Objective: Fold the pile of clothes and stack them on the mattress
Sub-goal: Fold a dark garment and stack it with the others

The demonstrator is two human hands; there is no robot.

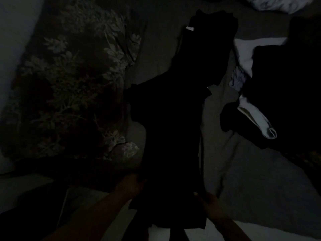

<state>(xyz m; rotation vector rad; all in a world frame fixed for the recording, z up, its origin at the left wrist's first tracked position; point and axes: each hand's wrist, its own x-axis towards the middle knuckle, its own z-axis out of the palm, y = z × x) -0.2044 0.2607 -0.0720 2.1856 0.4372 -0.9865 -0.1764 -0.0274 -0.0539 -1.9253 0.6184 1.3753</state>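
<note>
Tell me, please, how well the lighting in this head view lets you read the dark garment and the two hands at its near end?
Head view: very underexposed; the black garment is a flat silhouette with no folds readable; the left hand and right hand are dim, their finger pose unclear; the floral pillow and white cloth show faintly.

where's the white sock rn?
Head view, right side: the white sock lies on the grey sheet, against the dark clothes pile, right of the long black garment.
</note>
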